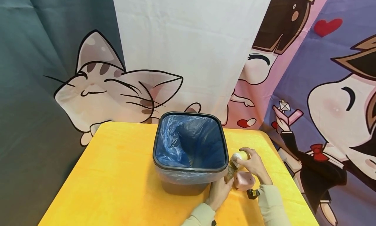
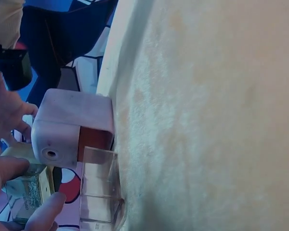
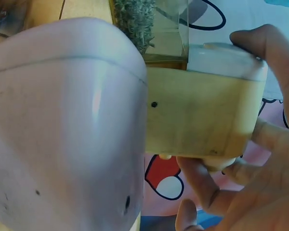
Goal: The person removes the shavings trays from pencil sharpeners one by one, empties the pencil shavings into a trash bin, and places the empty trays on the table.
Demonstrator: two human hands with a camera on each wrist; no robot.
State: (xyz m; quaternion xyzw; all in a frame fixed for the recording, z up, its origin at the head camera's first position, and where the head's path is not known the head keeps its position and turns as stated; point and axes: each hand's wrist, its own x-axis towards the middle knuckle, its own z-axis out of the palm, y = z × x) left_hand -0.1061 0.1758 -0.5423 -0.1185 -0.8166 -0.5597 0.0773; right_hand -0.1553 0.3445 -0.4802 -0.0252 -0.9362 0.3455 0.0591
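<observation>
Yellow table [image 1: 117, 173] is supporting one bin [image 1: 182, 187].
Left hand [image 1: 218, 191] is pinching clear shavings box [image 2: 26, 192]; right hand [image 1: 255, 164] is gripping yellow sharpener [image 3: 202, 115]; keeping box level should be preventing spills.

The yellow-and-white casing [image 3: 202, 113] looks like hard, smooth plastic with a satin sheen, and the pink casing [image 3: 77, 120] is glossier plastic, catching a streak of light among small dark scuffs. The clear box [image 3: 173, 26] is see-through, shiny plastic; the grey shavings [image 3: 135, 21] inside look rough and flaky. Over here, the bin [image 1: 191, 169] has a smooth, dark plastic rim, its liner [image 1: 171, 143] thin, crinkled, glossy film. Soft, matt cloth covers the table [image 1: 123, 167]; the backdrop [image 1: 188, 33] is creased, matt fabric.
</observation>
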